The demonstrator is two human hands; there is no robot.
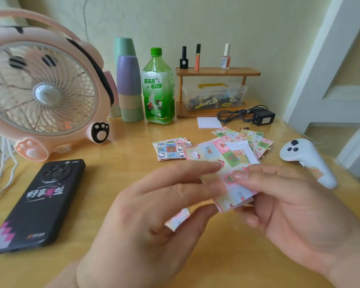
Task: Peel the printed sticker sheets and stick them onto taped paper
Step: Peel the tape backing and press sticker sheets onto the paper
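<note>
Left hand [154, 221] and right hand [295, 208], low centre of frame, both pinch one printed sticker sheet [227, 179] between thumb and fingertips, other fingers loosely spread, the sheet sitting between and just above them. Its long axis runs from lower right near the thumbs up-left toward frame centre, near end folded or curled; pastel pink, green and blue squares with cartoon cats, glossy. More sticker sheets [172, 149] lie on the wooden table [121, 154] behind, right of centre.
</note>
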